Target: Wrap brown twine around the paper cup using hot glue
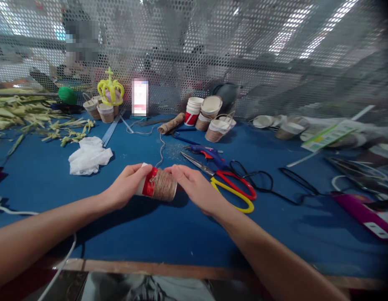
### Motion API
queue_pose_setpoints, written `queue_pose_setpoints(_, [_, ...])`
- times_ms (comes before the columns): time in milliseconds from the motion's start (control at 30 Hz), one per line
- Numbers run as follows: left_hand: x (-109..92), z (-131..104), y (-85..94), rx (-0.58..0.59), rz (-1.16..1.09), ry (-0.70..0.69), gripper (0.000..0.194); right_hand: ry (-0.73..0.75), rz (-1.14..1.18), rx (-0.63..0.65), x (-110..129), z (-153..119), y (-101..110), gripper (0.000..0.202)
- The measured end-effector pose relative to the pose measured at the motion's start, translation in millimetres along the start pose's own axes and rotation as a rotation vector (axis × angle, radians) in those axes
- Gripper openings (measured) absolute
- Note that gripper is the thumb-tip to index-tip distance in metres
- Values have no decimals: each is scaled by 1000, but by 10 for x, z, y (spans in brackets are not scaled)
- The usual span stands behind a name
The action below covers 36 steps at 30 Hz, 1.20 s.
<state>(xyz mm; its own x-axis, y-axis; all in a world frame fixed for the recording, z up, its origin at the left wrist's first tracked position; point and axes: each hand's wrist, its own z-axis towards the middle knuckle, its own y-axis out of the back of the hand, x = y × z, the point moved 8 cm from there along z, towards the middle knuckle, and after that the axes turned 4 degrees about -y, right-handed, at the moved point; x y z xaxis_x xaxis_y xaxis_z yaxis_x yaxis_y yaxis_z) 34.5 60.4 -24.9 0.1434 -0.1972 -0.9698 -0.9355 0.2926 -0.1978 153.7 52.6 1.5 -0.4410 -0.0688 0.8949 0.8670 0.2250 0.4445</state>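
A red and white paper cup [149,182] lies on its side between my hands, partly wrapped in brown twine. My left hand [126,184] grips its left end, thumb on top. At the twine-covered end, my right hand [194,186] is closed with its thumb and fingers on the cup. A strand of twine [163,150] runs from the cup back to a twine roll [171,123]. Just right of my right hand lie scissors [223,179] with red and yellow handles, and behind them a blue glue gun [208,154].
Twine-wrapped cups [217,130] and stacked cups [194,110] stand at the back. White crumpled cloth [90,156] and dried husks [21,110] lie left. A purple power strip [359,211] and black cable [262,188] are right. A perforated metal screen [168,54] rises behind the blue table [125,242].
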Motion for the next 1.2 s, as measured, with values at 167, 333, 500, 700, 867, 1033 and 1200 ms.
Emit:
queue_pose_setpoints(167, [-16, 15, -1, 47, -15, -8, 32, -95, 133, 108, -56, -6, -83, 39])
queue_pose_setpoints(333, [-106, -5, -44, 171, 175, -126, 35, -174, 320, 95, -159, 30, -78, 36])
queue_pose_setpoints(500, [-129, -18, -87, 199, 274, -142, 37, -205, 391, 88, -201, 31, -82, 35])
queue_pose_setpoints(700, [-144, -16, -95, 197, 278, -162, 28, -168, 331, 60, -124, 11, -64, 30])
queue_pose_setpoints(867, [-154, -11, -83, 197, 302, -184, 26, -123, 248, 29, -108, 18, -34, 32])
queue_pose_setpoints(1033, [-163, -16, -94, 228, 290, -194, 28, -70, 150, 10, -93, 27, -6, 36])
queue_pose_setpoints(1200, [-164, -28, -114, 279, 267, -181, 30, -50, 66, -7, -56, 18, 23, 37])
